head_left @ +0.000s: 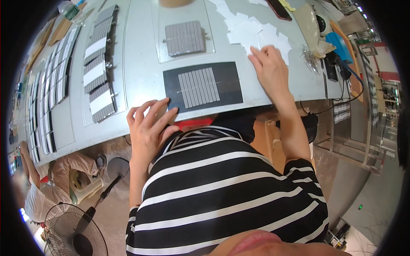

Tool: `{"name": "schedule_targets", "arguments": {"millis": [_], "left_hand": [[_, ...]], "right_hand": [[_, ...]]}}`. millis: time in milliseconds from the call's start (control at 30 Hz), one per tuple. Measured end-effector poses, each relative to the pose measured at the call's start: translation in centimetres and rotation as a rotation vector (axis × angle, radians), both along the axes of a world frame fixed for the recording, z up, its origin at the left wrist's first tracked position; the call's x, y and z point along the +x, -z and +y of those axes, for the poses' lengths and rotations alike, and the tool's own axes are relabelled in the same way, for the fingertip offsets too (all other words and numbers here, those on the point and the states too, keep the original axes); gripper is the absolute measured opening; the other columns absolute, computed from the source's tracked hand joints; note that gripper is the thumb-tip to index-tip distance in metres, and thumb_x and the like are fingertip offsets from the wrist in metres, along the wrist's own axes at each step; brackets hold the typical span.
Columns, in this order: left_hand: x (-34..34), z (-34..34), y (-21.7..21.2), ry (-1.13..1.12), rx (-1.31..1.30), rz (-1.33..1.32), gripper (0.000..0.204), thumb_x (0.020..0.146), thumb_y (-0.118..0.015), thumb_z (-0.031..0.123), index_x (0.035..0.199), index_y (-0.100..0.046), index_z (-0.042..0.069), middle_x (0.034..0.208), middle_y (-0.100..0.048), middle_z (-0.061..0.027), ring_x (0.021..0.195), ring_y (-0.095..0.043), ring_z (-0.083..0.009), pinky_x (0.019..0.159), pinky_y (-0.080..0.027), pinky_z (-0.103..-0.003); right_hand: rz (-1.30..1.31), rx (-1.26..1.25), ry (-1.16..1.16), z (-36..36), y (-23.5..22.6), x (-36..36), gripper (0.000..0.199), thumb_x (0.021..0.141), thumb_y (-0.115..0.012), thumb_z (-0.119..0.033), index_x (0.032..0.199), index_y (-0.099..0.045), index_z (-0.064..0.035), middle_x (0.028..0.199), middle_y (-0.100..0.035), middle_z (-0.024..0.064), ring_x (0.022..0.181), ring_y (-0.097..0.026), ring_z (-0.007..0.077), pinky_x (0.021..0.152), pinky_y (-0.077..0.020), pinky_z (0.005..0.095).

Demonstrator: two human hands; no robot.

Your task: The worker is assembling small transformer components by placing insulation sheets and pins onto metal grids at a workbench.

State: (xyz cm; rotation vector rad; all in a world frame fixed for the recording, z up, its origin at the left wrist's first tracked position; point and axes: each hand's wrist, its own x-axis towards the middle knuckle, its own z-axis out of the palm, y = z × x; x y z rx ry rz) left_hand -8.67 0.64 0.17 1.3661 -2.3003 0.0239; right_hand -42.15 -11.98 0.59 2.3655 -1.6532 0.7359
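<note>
the grey block (198, 87) sits on a black mat (231, 81) at the near edge of the worktop (143, 64). it looks like thin strips set side by side. the left hand (147, 128) is at the mat's left front corner. its fingers are spread out, it holds nothing, and two fingertips touch the mat. the right hand (272, 70) is at the near end of a messy spread of white papers (256, 30). its fingers are bent, and i cannot tell if they pinch a paper. behind the mat, a second block (184, 38) lies on a clear plate (208, 56). to the left is a row of blocks (98, 32), with white sheets (101, 101) on some. a phone (279, 8) lies past the papers.
</note>
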Motion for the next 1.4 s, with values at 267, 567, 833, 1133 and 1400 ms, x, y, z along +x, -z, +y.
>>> {"name": "schedule_targets", "arguments": {"millis": [267, 567, 833, 1133, 1400], "left_hand": [[0.2, 0.6, 0.3, 0.015, 0.017, 0.057, 0.041, 0.080, -0.074, 0.038, 0.113, -0.070, 0.015, 0.128, -0.062, -0.0026, 0.118, -0.054, -0.0268, 0.101, -0.034, -0.046], [-2.9, -0.1, -2.9, 0.018, 0.362, 0.739, 0.025, 0.084, -0.074, 0.004, 0.108, -0.070, 0.000, 0.095, -0.071, -0.0118, 0.072, -0.065, -0.0186, 0.068, -0.052, -0.028], [-2.6, 0.6, -2.5, -0.019, 0.337, 0.647, 0.024, 0.085, -0.074, 0.005, 0.109, -0.071, 0.001, 0.092, -0.071, -0.0110, 0.074, -0.066, -0.0156, 0.065, -0.052, -0.026], [-2.8, 1.2, -4.5, -0.059, 1.291, 1.571, 0.035, 0.099, -0.062, 0.020, 0.123, -0.064, -0.005, 0.093, -0.070, -0.0115, 0.075, -0.065, -0.0121, 0.065, -0.054, -0.024], [-3.7, 0.8, -4.1, -0.129, 1.147, 1.174, 0.018, 0.091, -0.074, 0.017, 0.094, -0.069, -0.001, 0.069, -0.065, -0.0003, 0.058, -0.059, -0.0030, 0.049, -0.044, -0.017]], "right_hand": [[0.072, 0.043, -0.218, 9.3, -1.0, -1.8, 0.034, 0.083, -0.073, -0.014, 0.113, -0.066, -0.0003, 0.122, -0.063, 0.0115, 0.116, -0.058, 0.0295, 0.090, -0.0480, 0.0383], [-0.280, -0.171, -0.079, 8.4, 0.0, -1.1, 0.018, 0.083, -0.066, 0.011, 0.096, -0.069, 0.0001, 0.096, -0.072, 0.0145, 0.088, -0.072, 0.0287, 0.078, -0.0586, 0.0329], [-0.057, -0.161, -0.262, 1.6, 0.6, -2.8, 0.017, 0.079, -0.069, 0.002, 0.094, -0.068, -0.0053, 0.101, -0.072, 0.0073, 0.102, -0.068, 0.0283, 0.084, -0.0549, 0.0377], [-0.284, -0.243, -0.914, 9.9, -3.0, 4.4, 0.019, 0.075, -0.078, -0.009, 0.093, -0.071, -0.0122, 0.093, -0.069, 0.0002, 0.086, -0.066, 0.0206, 0.073, -0.0521, 0.0321], [-0.195, 0.085, -0.807, 9.9, -3.2, 5.2, 0.044, 0.079, -0.078, -0.035, 0.110, -0.066, -0.0072, 0.114, -0.067, 0.0090, 0.098, -0.063, 0.0260, 0.080, -0.0545, 0.0348]]}}
